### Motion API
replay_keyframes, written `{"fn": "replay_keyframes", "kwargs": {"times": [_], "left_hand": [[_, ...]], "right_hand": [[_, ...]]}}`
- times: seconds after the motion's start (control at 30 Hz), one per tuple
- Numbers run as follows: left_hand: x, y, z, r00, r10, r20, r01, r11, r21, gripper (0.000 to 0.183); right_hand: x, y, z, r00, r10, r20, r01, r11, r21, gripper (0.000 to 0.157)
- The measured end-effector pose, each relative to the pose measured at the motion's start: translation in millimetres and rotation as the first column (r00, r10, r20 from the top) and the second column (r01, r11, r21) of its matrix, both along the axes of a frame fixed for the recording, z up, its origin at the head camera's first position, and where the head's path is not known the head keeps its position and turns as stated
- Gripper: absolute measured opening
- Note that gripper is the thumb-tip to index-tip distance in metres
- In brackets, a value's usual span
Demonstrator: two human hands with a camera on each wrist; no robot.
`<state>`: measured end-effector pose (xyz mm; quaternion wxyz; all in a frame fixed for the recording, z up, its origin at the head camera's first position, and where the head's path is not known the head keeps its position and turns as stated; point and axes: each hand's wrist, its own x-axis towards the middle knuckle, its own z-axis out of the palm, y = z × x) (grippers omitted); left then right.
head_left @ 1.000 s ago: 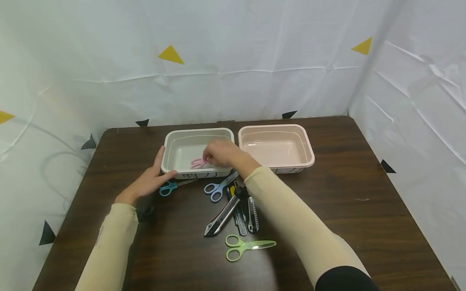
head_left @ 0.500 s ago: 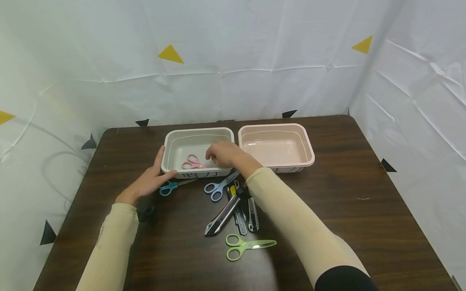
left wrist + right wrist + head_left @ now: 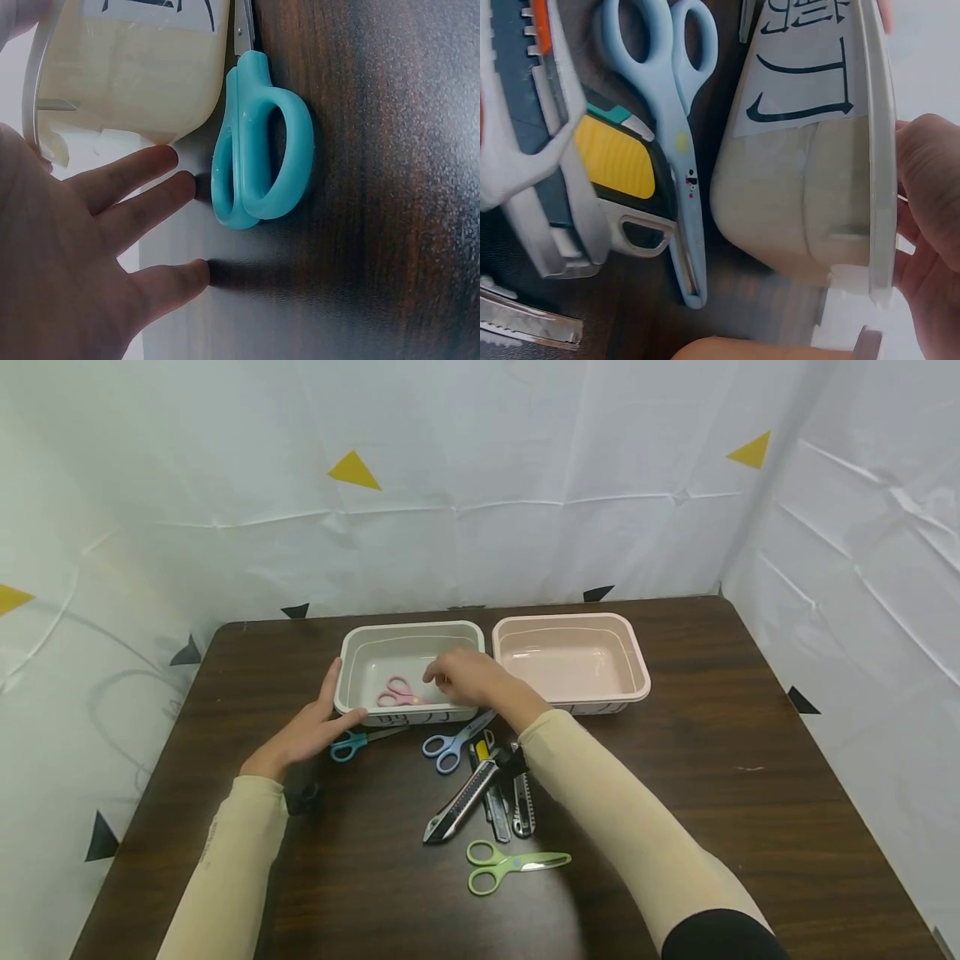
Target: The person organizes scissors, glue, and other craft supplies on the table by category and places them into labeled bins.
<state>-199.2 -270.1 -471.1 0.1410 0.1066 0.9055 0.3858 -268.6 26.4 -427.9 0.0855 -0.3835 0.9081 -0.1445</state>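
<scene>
My left hand (image 3: 303, 735) lies at the left end of a pale grey plastic bin (image 3: 408, 627), thumb on the front rim and fingers extended along the side. Pink scissors (image 3: 406, 698) rest inside that bin, near its front wall. Over the bin's right part hangs my right hand (image 3: 468, 678), fingers loosely bent, with nothing seen in its grasp. In the right wrist view its fingers are partly hidden behind the bin's rim. Teal-handled scissors (image 3: 251, 161) lie on the table by the left fingertips. Light blue scissors (image 3: 676, 127) lie in front of the bin.
A pale pink bin (image 3: 641, 693) stands just right of the grey one. Several box cutters (image 3: 463, 802) lie in a pile in front, partly overlapping, near my right forearm. Green scissors (image 3: 506, 865) lie closer to me on the dark wooden table (image 3: 750, 735). White sheeting surrounds the table.
My right hand has let go of the pink scissors, which now lie in the grey bin, and has drawn slightly back. My left hand stays on the bin.
</scene>
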Motion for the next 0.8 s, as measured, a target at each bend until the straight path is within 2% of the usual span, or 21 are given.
{"fn": "replay_keyframes", "kwargs": {"times": [0.3,0.6,0.7,0.8], "left_hand": [[-0.8,-0.6,-0.6,1.0,0.002,0.003,-0.002,1.0,0.001,0.093],[-0.2,0.2,-0.7,1.0,0.003,0.01,-0.003,1.0,-0.013,0.094],[-0.4,-0.6,-1.6,1.0,0.008,0.009,-0.008,1.0,-0.015,0.094],[-0.4,-1.9,-2.4,1.0,0.008,0.006,-0.008,1.0,-0.02,0.095]], "right_hand": [[19.8,7.4,14.2,0.992,0.102,-0.079,-0.105,0.994,-0.034,0.03],[42.7,13.6,23.4,0.986,0.099,-0.135,-0.11,0.991,-0.072,0.028],[52.8,12.3,23.4,0.973,0.115,-0.201,-0.14,0.984,-0.114,0.028],[63.1,6.7,21.4,0.941,0.158,-0.299,-0.214,0.963,-0.164,0.026]]}}
